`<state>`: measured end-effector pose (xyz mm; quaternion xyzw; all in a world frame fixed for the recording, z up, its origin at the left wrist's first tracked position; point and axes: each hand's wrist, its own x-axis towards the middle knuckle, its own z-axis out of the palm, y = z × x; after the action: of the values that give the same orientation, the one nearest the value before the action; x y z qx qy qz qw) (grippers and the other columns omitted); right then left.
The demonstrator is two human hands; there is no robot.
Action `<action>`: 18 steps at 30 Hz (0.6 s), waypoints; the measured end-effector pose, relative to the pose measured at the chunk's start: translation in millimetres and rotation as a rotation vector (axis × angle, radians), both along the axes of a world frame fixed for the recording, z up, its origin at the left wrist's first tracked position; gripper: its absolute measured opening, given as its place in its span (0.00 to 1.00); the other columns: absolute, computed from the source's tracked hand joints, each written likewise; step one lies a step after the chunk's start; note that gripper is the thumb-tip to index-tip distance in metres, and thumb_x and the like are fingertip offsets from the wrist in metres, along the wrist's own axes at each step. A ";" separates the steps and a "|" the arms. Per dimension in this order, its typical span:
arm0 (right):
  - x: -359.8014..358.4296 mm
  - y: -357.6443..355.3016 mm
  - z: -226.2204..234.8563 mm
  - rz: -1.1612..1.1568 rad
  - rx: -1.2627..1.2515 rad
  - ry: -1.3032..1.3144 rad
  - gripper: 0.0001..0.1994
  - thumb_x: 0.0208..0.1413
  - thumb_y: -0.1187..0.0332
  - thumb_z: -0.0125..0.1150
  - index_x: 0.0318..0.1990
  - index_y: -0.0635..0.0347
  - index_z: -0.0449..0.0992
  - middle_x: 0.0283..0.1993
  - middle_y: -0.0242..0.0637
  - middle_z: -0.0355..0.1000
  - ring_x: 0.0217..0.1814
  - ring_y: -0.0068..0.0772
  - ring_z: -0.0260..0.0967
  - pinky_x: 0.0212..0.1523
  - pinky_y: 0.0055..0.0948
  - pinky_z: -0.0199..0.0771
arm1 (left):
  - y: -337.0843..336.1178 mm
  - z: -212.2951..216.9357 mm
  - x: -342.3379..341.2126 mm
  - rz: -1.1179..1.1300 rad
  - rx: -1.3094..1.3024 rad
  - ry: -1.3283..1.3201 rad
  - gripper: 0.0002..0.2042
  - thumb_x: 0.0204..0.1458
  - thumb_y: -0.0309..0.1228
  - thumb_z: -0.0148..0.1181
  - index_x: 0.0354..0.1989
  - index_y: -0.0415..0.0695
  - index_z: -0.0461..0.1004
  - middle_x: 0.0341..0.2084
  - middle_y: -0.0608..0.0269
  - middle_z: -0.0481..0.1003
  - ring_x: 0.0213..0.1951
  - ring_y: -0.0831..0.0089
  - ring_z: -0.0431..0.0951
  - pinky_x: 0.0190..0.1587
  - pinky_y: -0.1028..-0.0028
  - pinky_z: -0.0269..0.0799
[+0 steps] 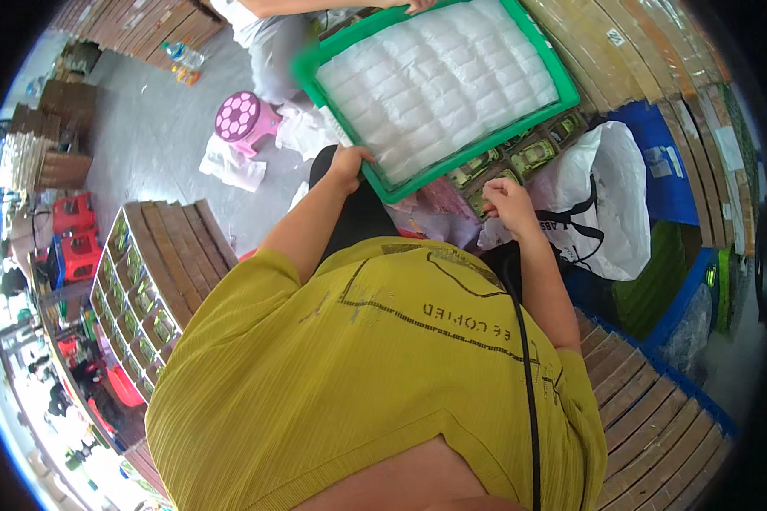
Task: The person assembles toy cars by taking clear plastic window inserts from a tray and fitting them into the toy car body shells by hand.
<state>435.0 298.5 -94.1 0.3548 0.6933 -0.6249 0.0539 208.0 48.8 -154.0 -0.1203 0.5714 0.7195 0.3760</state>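
Note:
A green plastic tray (452, 163) is tilted in front of me, filled with small white wrapped packets (435, 81) in rows. My left hand (345, 169) is closed on its near left corner. My right hand (510, 207) is off the tray, just below its near edge; the fingers are curled together, and what they may hold cannot be made out. Beside those fingers, a divided carton holds green toy cars (533, 156), partly hidden under the tray. Another person's hand (413, 5) rests at the tray's far edge.
Right of the carton lies a white plastic bag (618, 196) with black straps. Flat cardboard trays are stacked at the lower right (656, 417). On the left, a cardboard stack (175, 255) shows compartments with green items. A pink stool (245, 121) stands on the grey floor.

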 end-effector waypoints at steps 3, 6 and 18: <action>-4.1 -3.3 13.0 0.010 -0.020 -0.016 0.13 0.53 0.65 0.57 0.43 0.64 0.71 0.34 0.36 0.71 0.31 0.26 0.70 0.29 0.24 0.69 | 1.9 -4.2 -1.0 0.090 -0.051 0.069 0.23 0.32 0.18 0.52 0.45 0.35 0.67 0.34 0.55 0.71 0.37 0.59 0.71 0.37 0.62 0.70; -3.0 -4.2 20.9 -0.012 -0.039 -0.025 0.13 0.54 0.65 0.57 0.43 0.63 0.71 0.35 0.35 0.71 0.32 0.25 0.70 0.30 0.23 0.69 | -1.9 4.5 -10.0 0.124 -0.039 -0.024 0.20 0.31 0.20 0.53 0.39 0.34 0.69 0.29 0.57 0.70 0.30 0.59 0.71 0.33 0.63 0.71; -17.1 -27.9 39.9 -0.141 -0.017 0.169 0.18 0.58 0.56 0.54 0.48 0.60 0.69 0.41 0.35 0.70 0.33 0.26 0.69 0.30 0.23 0.69 | -181.6 103.0 34.9 0.108 -0.017 -0.071 0.14 0.34 0.27 0.49 0.33 0.39 0.68 0.24 0.59 0.68 0.28 0.62 0.72 0.29 0.64 0.73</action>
<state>418.0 270.6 -54.2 0.3483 0.6633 -0.6608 -0.0456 242.9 -132.7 -51.0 -0.1796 0.5562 0.7292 0.3558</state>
